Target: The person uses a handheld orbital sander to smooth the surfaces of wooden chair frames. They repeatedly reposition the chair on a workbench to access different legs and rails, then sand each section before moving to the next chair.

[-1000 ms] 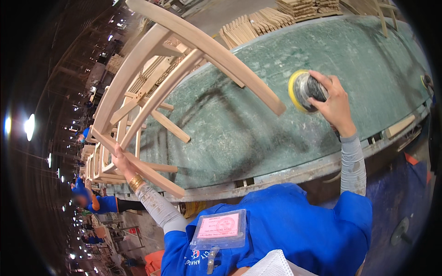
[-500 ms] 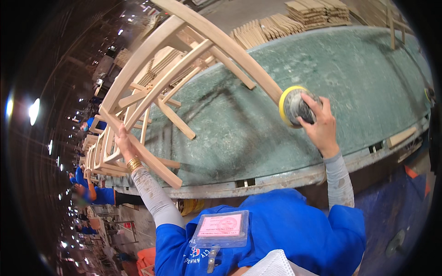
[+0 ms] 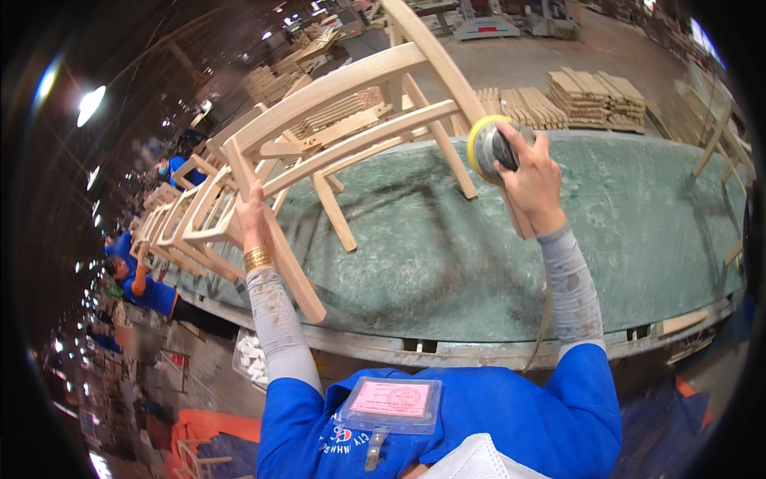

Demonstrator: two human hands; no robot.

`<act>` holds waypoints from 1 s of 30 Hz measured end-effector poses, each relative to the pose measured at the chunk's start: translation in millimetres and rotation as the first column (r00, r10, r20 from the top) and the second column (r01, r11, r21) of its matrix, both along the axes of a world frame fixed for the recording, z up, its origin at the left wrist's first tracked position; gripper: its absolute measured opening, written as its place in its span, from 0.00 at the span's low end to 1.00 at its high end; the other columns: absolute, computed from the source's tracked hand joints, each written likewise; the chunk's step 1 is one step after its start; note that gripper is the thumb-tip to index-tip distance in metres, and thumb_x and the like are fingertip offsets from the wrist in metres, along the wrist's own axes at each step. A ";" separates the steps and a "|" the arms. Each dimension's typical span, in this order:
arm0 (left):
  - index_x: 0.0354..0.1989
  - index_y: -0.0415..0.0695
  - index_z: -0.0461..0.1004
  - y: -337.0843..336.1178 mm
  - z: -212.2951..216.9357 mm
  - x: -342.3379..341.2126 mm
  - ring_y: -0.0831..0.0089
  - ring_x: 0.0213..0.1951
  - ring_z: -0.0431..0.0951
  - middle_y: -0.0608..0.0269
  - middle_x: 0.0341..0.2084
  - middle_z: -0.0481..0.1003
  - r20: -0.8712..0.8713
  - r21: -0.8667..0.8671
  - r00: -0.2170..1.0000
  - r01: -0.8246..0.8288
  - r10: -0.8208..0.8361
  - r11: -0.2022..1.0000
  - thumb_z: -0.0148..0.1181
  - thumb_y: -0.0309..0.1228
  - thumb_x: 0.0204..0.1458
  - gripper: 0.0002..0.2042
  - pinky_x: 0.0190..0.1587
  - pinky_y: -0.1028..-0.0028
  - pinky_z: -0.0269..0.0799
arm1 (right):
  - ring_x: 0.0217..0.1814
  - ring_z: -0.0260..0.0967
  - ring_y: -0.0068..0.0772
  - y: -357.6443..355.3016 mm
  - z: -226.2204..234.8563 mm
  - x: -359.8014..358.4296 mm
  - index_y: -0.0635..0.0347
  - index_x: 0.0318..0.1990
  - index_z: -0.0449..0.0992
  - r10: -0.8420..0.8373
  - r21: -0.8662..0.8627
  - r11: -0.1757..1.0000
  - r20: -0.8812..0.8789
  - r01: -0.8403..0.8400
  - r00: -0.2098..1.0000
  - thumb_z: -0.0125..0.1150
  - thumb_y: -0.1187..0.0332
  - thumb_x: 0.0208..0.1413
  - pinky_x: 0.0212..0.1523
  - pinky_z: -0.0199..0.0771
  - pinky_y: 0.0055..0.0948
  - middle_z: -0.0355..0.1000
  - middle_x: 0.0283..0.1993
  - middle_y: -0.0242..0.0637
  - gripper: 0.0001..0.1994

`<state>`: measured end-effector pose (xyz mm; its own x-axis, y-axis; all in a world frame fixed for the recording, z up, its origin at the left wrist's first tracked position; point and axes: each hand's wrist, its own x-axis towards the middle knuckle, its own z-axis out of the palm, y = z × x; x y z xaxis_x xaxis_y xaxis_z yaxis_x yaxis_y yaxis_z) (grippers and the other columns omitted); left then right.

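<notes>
Bare-wood chair frame (image 3: 351, 120) lies tipped on its side on the green bench (image 3: 638, 231). Left hand (image 3: 249, 214) is clamped round a leg to steady it w/ the rail angled up; right hand (image 3: 531, 180) grips a yellow-pad orbital sander (image 3: 488, 148) pressed against that rail. More frames (image 3: 179, 219) stacked along bench at left.

A single head-worn fisheye looks steeply down from close above the person's chest, facing forward over the green counter (image 3: 638, 239) with both forearms entering from the lower edge, the workshop floor curving away along the rim beyond.
</notes>
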<state>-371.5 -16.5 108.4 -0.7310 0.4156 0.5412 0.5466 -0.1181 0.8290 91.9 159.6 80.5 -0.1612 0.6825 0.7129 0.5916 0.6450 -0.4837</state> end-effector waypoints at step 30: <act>0.43 0.46 0.61 -36.9 -21.7 28.2 0.73 0.18 0.73 0.62 0.21 0.70 0.345 0.258 0.781 0.454 -0.520 0.853 0.48 0.46 0.60 0.16 0.20 0.75 0.70 | 0.51 0.67 0.43 -113.4 21.4 -83.8 0.41 0.59 0.67 0.105 0.039 0.994 -0.276 -0.098 0.955 0.70 0.73 0.40 0.51 0.72 0.37 0.63 0.49 0.43 0.34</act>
<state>-343.3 -53.4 86.7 -0.6144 0.7105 0.3430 0.0180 -0.4220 0.9064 8.1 46.2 101.8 -0.0226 0.6543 0.7559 0.3674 0.7086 -0.6024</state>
